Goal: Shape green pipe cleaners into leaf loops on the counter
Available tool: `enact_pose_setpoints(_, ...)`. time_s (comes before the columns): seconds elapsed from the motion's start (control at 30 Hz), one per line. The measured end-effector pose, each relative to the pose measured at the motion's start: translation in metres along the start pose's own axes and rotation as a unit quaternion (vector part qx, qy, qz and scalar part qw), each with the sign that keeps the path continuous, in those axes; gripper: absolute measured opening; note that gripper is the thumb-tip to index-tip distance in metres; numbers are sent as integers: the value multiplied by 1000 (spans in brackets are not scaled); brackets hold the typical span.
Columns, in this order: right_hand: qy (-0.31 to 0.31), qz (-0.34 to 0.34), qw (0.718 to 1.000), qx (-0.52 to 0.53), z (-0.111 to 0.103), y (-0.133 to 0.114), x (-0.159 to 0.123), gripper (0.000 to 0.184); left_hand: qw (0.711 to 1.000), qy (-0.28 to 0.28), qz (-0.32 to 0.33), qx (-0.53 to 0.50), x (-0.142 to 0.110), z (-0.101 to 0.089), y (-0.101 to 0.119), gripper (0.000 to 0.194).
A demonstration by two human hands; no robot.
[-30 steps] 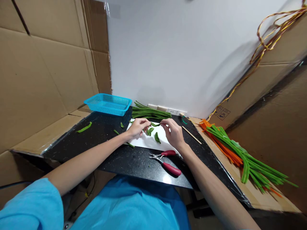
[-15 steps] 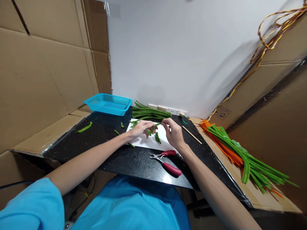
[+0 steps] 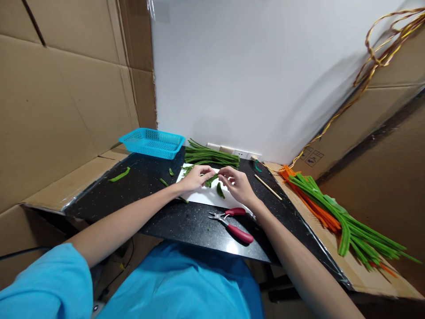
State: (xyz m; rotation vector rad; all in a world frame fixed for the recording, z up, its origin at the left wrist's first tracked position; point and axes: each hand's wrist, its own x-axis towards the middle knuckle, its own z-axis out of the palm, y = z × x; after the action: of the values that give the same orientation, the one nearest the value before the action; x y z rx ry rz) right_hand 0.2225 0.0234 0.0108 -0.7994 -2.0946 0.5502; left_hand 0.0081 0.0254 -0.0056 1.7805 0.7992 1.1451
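Over a white sheet point(image 3: 207, 198) my left hand point(image 3: 196, 178) is closed, its fingertips pinching a short green pipe cleaner point(image 3: 211, 180). My right hand point(image 3: 238, 185) meets it from the right, thumb and fingers pinched at the same piece's upper end. The two sets of fingertips almost touch, and they hide part of the piece. A curled green pipe cleaner piece point(image 3: 220, 190) lies on the sheet just below my right fingers. Red-handled cutting pliers point(image 3: 239, 234) rest, jaws pointing left, on the black tabletop nearer to me.
Behind the sheet lies a bundle of dark green pipe cleaners point(image 3: 212, 156). A blue basket point(image 3: 152, 144) stands at back left. A wooden stick point(image 3: 268, 187) is to the right, with bright green point(image 3: 327, 206) and orange pipe cleaners point(image 3: 307, 199) on cardboard. One loose strip point(image 3: 120, 174) lies left.
My hands have come closer together, fingertips now nearly meeting. The piece that stretched between them is now mostly covered by fingers. The view has shifted slightly; pliers and basket stay put.
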Motion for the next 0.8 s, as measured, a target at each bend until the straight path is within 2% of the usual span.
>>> enact_pose_setpoints(0.1,2,22,999,42,3,0,0,28,1000,-8,-5,-14,1,-1,-4,57)
enact_pose_setpoints(0.27,39,37,993,103,4,-1,1,26,999,-25,-6,-36,0,-1,-3,48)
enact_pose_setpoints(0.4,53,46,989,128,2,1,3,28,999,-8,6,-32,0,1,-3,47)
enact_pose_setpoints(0.53,14,67,982,176,2,1,4,35,999,18,2,-29,0,1,-2,49)
enact_pose_setpoints(0.67,-42,96,971,214,4,2,3,44,999,37,5,12,-1,-1,0,43)
enact_pose_setpoints(0.8,-56,110,962,243,5,3,2,44,998,36,27,41,-2,-2,0,36)
